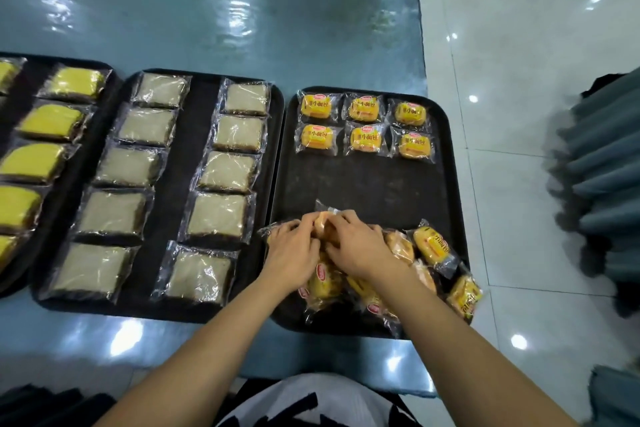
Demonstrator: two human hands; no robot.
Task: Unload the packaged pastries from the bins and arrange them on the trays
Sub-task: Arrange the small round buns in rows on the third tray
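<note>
Blue-covered table [207,28]. Both hands, left [291,250] and right [356,246], pinch one bun [323,227] above the pile [429,250] on right tray [374,180]; six buns [363,125] in rows at its far end.

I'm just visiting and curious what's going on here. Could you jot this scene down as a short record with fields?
Right tray: six orange bun packets in two rows of three at the far end
Near end: loose pile of bun packets
Left hand: on the pile
Right hand: on the pile
Middle tray: ten pale cake packets in two columns
Left tray: yellow cake packets
</note>
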